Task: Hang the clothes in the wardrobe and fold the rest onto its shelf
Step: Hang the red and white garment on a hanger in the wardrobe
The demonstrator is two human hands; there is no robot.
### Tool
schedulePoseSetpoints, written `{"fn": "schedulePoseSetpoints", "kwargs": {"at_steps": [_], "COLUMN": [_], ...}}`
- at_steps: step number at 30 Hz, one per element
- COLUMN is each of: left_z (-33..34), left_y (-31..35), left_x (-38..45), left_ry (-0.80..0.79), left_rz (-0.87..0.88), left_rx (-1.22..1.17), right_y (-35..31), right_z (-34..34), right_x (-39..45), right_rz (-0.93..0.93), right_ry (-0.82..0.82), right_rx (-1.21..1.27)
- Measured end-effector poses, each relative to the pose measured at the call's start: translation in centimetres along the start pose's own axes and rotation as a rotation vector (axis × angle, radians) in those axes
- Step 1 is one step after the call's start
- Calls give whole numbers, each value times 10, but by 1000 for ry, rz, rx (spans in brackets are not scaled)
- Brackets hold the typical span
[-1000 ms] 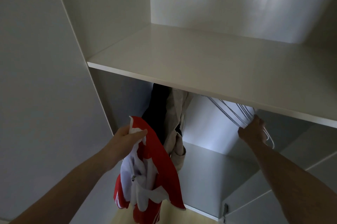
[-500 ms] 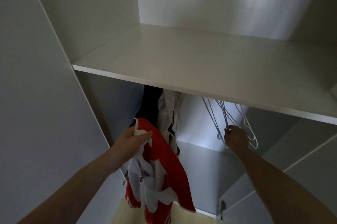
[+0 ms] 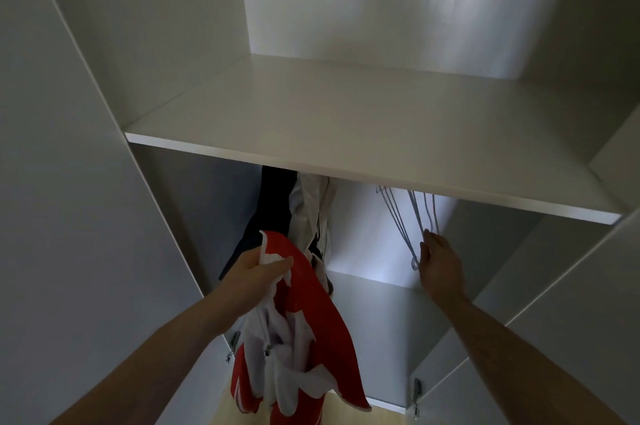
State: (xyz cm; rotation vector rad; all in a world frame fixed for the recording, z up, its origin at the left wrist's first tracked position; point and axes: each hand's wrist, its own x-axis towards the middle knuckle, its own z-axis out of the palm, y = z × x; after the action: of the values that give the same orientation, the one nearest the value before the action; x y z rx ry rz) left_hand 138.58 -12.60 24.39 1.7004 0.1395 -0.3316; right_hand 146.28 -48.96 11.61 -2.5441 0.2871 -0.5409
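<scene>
one white wardrobe shelf board (image 3: 346,133); two garments hanging beneath it, one dark (image 3: 273,203) and one white (image 3: 311,213); one red-and-white zip jacket (image 3: 311,320); several thin grey wire hangers (image 3: 412,216), number unclear; two bare hands.

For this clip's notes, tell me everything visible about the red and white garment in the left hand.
The red and white garment is a soft, bunched piece of clothing: red outer fabric with a white lining or panels showing inside, a zip edge near the top and white stripes low down. It hangs limp and crumpled in front of the wardrobe's lower opening, not on a hanger. The left hand grips its upper edge, thumb over the white part. Behind it hang a dark garment and a pale one.
</scene>
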Motion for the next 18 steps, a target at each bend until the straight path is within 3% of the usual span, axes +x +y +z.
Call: {"fn": "schedulePoseSetpoints", "kwargs": {"at_steps": [9, 18], "left_z": [2, -3], "left_y": [-3, -6], "left_x": [-2, -8], "left_ry": [-47, -56], "left_rz": [-5, -13], "left_rx": [-5, -35], "right_y": [-16, -37], "right_z": [-11, -10], "right_x": [-11, -14], "right_rz": [-45, 77], "right_ry": [99, 174], "right_rx": [72, 178]}}
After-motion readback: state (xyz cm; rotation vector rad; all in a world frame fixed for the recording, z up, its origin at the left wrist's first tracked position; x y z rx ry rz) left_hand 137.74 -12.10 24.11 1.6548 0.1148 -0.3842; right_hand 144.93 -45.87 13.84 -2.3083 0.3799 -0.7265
